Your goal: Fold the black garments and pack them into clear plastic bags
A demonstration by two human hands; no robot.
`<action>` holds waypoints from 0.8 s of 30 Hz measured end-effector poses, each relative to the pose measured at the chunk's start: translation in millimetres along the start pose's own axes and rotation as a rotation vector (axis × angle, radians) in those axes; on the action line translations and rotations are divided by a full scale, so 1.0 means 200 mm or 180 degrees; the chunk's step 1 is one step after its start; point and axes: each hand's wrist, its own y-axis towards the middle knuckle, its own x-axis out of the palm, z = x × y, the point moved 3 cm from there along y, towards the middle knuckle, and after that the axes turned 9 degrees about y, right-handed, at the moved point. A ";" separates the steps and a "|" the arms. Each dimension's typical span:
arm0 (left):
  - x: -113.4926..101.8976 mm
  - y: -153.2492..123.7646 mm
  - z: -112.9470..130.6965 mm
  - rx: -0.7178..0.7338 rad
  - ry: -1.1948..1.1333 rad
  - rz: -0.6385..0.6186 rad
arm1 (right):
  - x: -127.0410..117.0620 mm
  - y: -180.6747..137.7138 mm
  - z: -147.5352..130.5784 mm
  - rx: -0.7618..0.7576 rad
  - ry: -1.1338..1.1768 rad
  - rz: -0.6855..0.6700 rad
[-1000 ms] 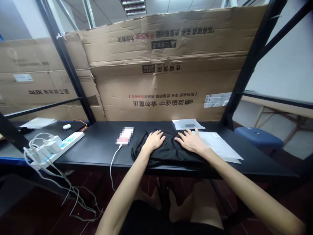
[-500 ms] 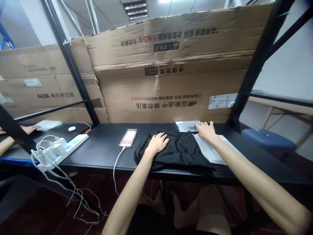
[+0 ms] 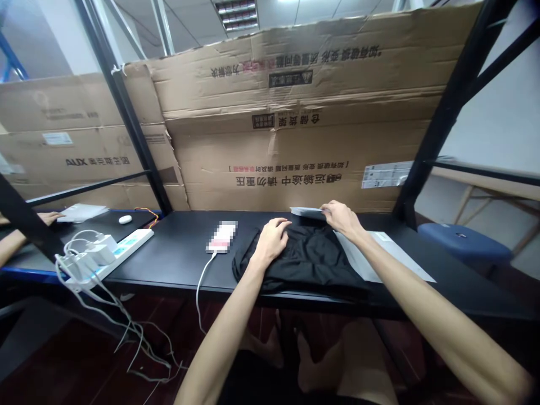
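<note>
A bunched black garment lies along the front of the desk; its kind does not show. My left hand hovers at its upper left part, fingers loosely bent and holding nothing. Behind the cloth, my right hand is closed on the right end of a thin pale sheet, which is tilted up off the desk. Whether that sheet is card or plastic I cannot tell. Partly under my right forearm lies a flat whitish packet or stack of sheets.
A pixelated phone on a white cable lies to the left. Further left are a power strip with plugs, a small white case and another person's hand. Cardboard walls the back; a blue stool stands right.
My right hand has moved left and lifted the pale sheet, tilting it up over the garment's back edge. My left hand has risen slightly off the cloth, its fingers more bent.
</note>
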 end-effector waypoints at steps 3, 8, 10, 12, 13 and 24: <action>-0.07 0.01 0.03 0.0022 0.0052 0.0376 | 0.03 -0.06 -0.13 -0.0305 0.0348 0.0031; -0.11 0.01 0.04 0.0017 0.0322 0.0327 | 0.06 -0.18 -0.29 -0.1003 0.0606 0.0028; -0.10 0.01 0.04 0.0009 0.0424 0.0184 | 0.07 -0.22 -0.31 -0.1211 0.0580 0.0023; -0.09 0.01 0.03 0.0019 0.0500 0.0035 | 0.08 -0.25 -0.31 -0.1370 0.0550 -0.0020; -0.08 0.01 0.03 0.0035 0.0525 -0.0025 | 0.08 -0.27 -0.31 -0.1407 0.0532 -0.0042; -0.09 0.01 0.05 -0.0025 0.0550 -0.0013 | 0.08 -0.33 -0.23 -0.1294 0.0239 0.0108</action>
